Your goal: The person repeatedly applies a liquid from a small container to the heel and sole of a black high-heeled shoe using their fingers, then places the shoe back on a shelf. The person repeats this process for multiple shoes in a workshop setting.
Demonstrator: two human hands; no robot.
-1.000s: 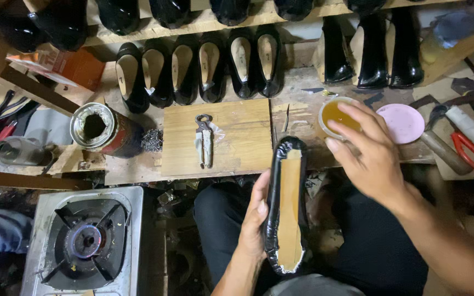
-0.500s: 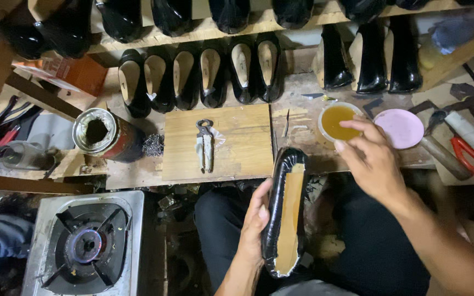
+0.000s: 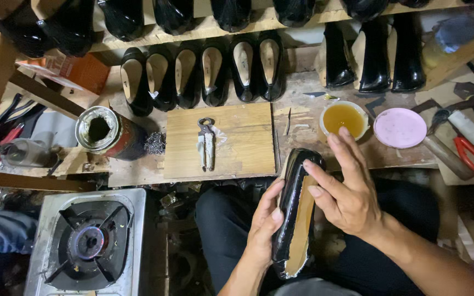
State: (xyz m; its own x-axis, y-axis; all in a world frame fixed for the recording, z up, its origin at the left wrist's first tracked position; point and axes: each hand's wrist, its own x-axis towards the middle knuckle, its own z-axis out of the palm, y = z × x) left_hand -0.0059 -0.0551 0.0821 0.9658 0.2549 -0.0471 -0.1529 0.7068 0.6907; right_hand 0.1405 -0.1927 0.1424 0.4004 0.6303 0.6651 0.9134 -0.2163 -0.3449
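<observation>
The left hand (image 3: 261,230) grips a black shoe (image 3: 294,214) over the lap, sole up. The right hand (image 3: 349,192), fingers spread and slack, touches the shoe's right edge. Just beyond, at the bench's (image 3: 401,153) front edge, sits a glue bowl (image 3: 344,119); pincers (image 3: 208,143) lie on the board (image 3: 237,140).

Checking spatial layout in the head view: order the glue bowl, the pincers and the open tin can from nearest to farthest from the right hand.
Measured from the right hand:
1. Glue bowl, just above the fingertips on the bench.
2. Pincers, to the left on the wooden board.
3. Open tin can, farther left at the bench edge.
</observation>
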